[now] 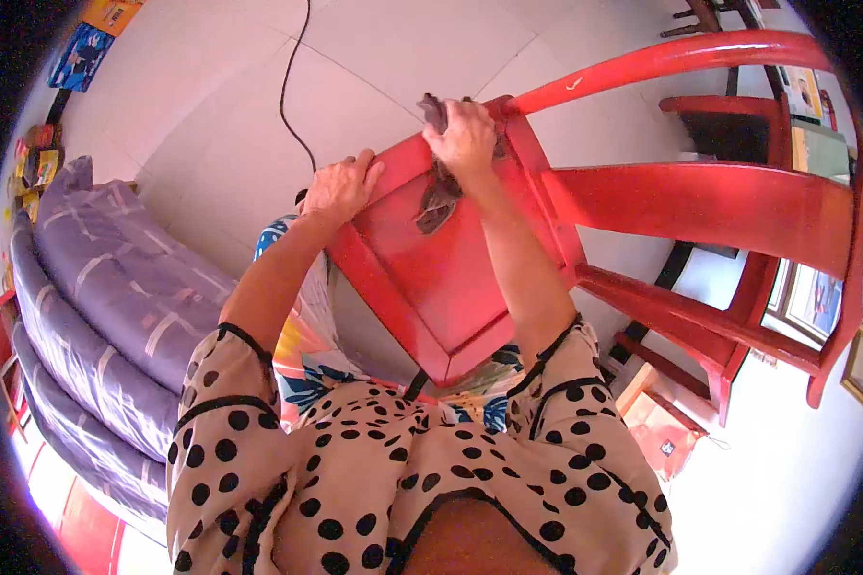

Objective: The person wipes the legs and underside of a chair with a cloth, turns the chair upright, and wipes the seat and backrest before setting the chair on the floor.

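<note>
A red wooden chair stands right in front of me, its seat toward my body and its slatted back off to the right. My left hand grips the seat's left edge, fingers curled over the rim. Bunched under my right hand is a dark brown cloth, pressed against the far corner of the seat near the backrest. One end of the cloth trails across the seat panel, and part of it sticks out past the fingers.
On the left is a sofa with a purple patterned cover. A black cable runs over the pale tiled floor. More red furniture and a framed picture are at the right. Colourful boxes lie at the upper left.
</note>
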The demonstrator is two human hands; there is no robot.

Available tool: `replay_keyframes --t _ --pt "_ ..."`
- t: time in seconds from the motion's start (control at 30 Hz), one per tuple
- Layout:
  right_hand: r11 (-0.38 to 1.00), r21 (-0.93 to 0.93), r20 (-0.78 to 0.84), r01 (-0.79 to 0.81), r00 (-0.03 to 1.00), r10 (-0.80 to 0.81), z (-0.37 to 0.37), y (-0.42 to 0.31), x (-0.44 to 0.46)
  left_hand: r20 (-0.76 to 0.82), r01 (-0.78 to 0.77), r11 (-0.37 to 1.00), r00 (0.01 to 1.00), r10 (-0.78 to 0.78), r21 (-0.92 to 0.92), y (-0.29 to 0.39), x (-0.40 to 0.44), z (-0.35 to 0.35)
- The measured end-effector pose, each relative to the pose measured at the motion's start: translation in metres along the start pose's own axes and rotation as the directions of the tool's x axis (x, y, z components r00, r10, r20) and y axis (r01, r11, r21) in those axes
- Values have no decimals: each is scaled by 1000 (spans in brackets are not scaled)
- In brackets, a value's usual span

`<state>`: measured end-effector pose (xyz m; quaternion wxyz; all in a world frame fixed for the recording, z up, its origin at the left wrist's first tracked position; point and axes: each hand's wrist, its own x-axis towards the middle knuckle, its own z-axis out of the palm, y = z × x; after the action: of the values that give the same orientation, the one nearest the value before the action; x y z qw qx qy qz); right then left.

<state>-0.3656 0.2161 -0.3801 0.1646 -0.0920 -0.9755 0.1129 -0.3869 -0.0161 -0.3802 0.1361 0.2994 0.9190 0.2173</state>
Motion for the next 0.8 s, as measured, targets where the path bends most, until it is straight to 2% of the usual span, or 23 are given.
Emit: replay_keyframes --t 0.07,0.1,0.13,0.23,0.3,0.4,0.53,0.63,0.67,0.73,0.8 --pt "983 173 -87 69 995 -54 3 -17 -14 0 -9 1000 1000 9 11 -2 0 2" --pt "985 159 -165 61 986 -34 -5 -34 -20 -22 -18 1000 1000 19 13 -5 1 7" --pt "984 172 -173 36 985 -6 -2 -45 -27 -46 -31 999 998 31 12 -6 3 11" --pt "965 262 -38 8 999 2 -10 -66 -47 -20 -41 998 999 40 -45 -10 5 12" --pt "961 275 61 3 998 -21 -15 -71 -60 -13 -19 1000 1000 19 15 -9 5 11" --pt "955 278 166 -101 985 56 -26 -60 -71 -19 -25 999 999 26 47 -3 3 5" --pt "961 149 80 -235 971 225 -34 -12 -92 -28 -29 997 999 31 69 -2 1 2" --pt "962 107 -4 -253 967 254 -40 32 -105 -60 -58 993 996 65 105 5 -3 -5" --pt "951 72 29 -301 954 299 -46 36 -109 -42 -47 995 998 51 90 4 -1 -4" --pt "957 92 -18 -274 961 277 -45 39 -117 -32 -36 998 999 38 59 4 0 -3" --pt "944 86 -38 -319 946 323 -46 25 -117 -36 -34 999 999 36 35 2 -2 -8"
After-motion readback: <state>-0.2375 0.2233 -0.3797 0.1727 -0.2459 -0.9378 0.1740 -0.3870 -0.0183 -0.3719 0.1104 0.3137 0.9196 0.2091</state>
